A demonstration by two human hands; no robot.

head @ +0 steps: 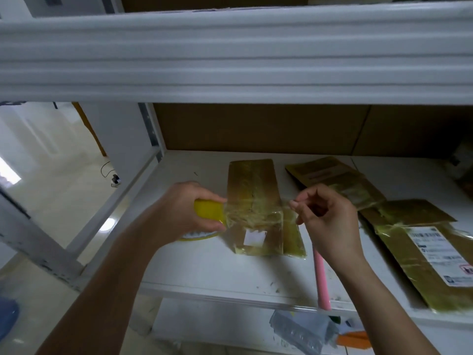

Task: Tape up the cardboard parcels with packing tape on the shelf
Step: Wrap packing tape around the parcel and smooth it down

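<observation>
A person's two bare hands work over a cardboard parcel (253, 206) lying flat on a white shelf (204, 265), beneath the pale rail of the shelf above. The left hand (184, 211) grips a yellow tape roll (208, 213) just left of the parcel, fingers curled round it. A clear strip of tape (256, 213) stretches from the roll across the parcel's middle to the right hand (325, 219), just right of the parcel, whose thumb and forefinger pinch the strip's free end while the other fingers curl loosely. The parcel is already wrapped in glossy, wrinkled tape, and a small white label (254, 238) sits on its near end; no writing on it can be read.

Further right of the parcel, at the back, a second flat parcel (335, 180) lies at an angle, with a line of print too blurred to read. Nearer the shelf's front, to the right, a third, larger parcel (419, 252) carries a white shipping label (442, 254) with rows of small print, a dark logo and a red-edged mark; none of it is legible.

A pink rod (321, 280) lies in front of the parcel and to its right, its end reaching past the shelf's front edge, partly hidden by the right wrist. Brown cardboard sheets (256, 129) stand behind the parcel against the back of the shelf. Below the shelf lie a crumpled grey plastic bag (302, 331) and something orange (353, 338).
</observation>
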